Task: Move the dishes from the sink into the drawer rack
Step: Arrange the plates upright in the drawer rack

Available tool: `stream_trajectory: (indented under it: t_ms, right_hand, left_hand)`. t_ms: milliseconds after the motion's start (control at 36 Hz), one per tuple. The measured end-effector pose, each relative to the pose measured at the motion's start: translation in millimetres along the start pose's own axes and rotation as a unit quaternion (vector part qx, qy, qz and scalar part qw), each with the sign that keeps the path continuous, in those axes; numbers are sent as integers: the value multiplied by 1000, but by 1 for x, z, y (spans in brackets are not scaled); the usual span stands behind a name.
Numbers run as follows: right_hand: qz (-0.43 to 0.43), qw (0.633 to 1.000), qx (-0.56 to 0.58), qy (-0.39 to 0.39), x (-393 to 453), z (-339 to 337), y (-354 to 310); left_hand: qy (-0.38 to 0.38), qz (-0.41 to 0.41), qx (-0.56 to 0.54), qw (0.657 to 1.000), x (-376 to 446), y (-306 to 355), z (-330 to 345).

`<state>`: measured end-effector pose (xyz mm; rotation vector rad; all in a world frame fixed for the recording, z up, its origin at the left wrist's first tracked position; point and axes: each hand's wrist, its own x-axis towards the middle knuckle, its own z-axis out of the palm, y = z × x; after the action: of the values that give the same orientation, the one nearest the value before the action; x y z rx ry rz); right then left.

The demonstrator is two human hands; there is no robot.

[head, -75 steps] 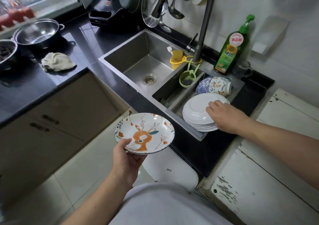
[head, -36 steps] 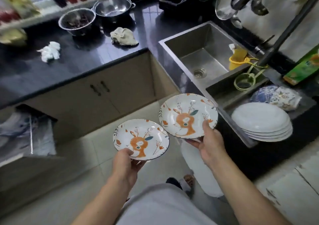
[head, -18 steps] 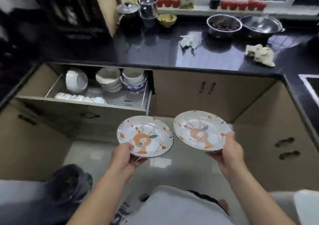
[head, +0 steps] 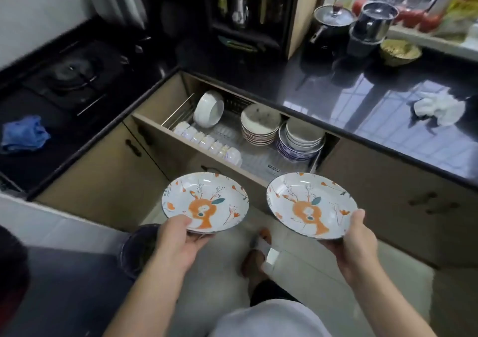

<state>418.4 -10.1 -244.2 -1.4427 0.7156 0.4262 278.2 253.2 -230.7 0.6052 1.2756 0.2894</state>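
My left hand point(head: 178, 241) grips the near rim of a white plate with an orange deer point(head: 207, 202), thumb on top. A second deer plate point(head: 310, 204) is held the same way by my right hand point(head: 358, 246). Both plates hover level over the floor, just in front of the open drawer rack point(head: 261, 160). Inside the rack stand a tilted white bowl point(head: 209, 109), a stack of brown-rimmed bowls point(head: 260, 127), a stack of blue-patterned bowls point(head: 301, 137) and a row of small white cups point(head: 207, 142). The sink is out of view.
A black countertop point(head: 336, 88) runs above the drawer, carrying a white cloth point(head: 438, 109), pots point(head: 333, 26) and a bowl point(head: 399, 51). A gas hob point(head: 69, 75) and blue cloth point(head: 23, 133) lie at left. Closed cabinet doors point(head: 403, 207) flank the drawer. My feet are on the tiled floor point(head: 297, 272).
I have turned left from the sink with both plates; the open drawer rack has come closer and now lies straight ahead, just beyond the plates. My grip on both is unchanged.
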Motion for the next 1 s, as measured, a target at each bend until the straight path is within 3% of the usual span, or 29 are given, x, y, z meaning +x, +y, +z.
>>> stream_trajectory:
  t_ms: [250, 500, 639, 806, 1000]
  right_hand:
    - [52, 991, -58, -105, 74, 159, -37]
    - [63, 969, -106, -214, 117, 285, -65]
    - [71, 971, -99, -208, 122, 331, -59]
    - [48, 984, -80, -150, 126, 375, -42]
    - [36, 993, -48, -104, 157, 445, -29]
  left_hand:
    - [58, 19, -25, 998, 82, 102, 65]
    - [91, 47, -31, 994, 138, 167, 82]
    - [140, 49, 32, 988, 190, 211, 87]
    - [103, 95, 148, 979, 268, 266, 105]
    - [105, 177, 327, 922, 354, 299, 132]
